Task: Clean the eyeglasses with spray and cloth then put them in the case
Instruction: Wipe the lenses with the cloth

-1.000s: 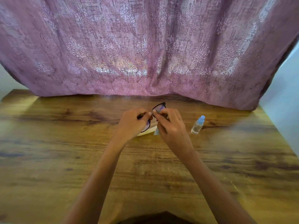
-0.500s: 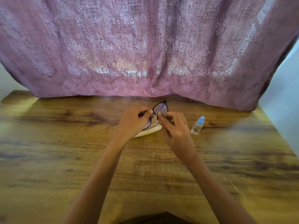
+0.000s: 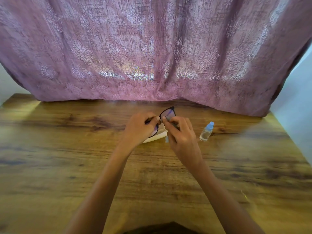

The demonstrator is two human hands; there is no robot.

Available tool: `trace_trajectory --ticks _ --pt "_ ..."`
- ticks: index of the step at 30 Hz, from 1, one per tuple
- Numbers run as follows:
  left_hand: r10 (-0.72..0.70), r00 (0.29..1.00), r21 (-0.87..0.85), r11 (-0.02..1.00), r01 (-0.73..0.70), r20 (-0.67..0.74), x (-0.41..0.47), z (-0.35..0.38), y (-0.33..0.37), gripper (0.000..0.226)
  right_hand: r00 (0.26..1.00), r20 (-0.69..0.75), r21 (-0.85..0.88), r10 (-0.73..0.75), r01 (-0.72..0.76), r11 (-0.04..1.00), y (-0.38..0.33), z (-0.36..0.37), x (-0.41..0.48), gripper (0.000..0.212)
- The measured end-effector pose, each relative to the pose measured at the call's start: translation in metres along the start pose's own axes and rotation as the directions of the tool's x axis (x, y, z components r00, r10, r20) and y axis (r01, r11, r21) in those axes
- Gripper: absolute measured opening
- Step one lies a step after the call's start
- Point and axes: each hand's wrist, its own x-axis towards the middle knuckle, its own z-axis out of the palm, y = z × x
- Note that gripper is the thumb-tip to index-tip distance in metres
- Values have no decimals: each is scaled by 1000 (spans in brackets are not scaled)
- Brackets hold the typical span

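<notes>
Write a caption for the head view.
Left hand holds the eyeglasses; right hand presses cloth to a lens; spray bottle nearby.

Two hands are in view: one left hand (image 3: 140, 127) and one right hand (image 3: 182, 137). There is one pair of eyeglasses (image 3: 168, 113), with two lenses, one of them mostly hidden behind the fingers. One cloth (image 3: 167, 140) shows, only as a small pale blue strip. One spray bottle (image 3: 206, 132) has a single blue cap. One white case (image 3: 155, 138) is partly covered. There is one wooden worktop (image 3: 67, 149) and one pink patterned curtain (image 3: 152, 48).
</notes>
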Motion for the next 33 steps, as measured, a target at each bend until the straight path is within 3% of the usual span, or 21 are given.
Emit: trace_trajectory --ticks 5,13,17,22,28,33 --pt "-2 999 14 1000 2 32 -2 0 1 25 989 -102 -25 111 -114 993 6 -4 9 27" --pt "-8 997 50 999 5 70 -3 -1 5 25 1000 -11 -20 -9 8 1000 3 -1 4 34" --pt "-74 996 7 997 74 48 -6 1 4 25 987 -76 -3 138 -139 990 11 -2 9 30" --pt "-153 988 -99 983 151 -7 -5 -4 6 28 915 -121 190 384 -359 914 27 2 -5 24" --pt "-77 997 -152 985 76 1 -7 -10 14 26 832 178 52 525 -541 839 53 21 -46 20" --pt "-61 998 -203 977 63 15 -8 -9 12 24 788 276 -52 551 -560 827 58 28 -63 21"
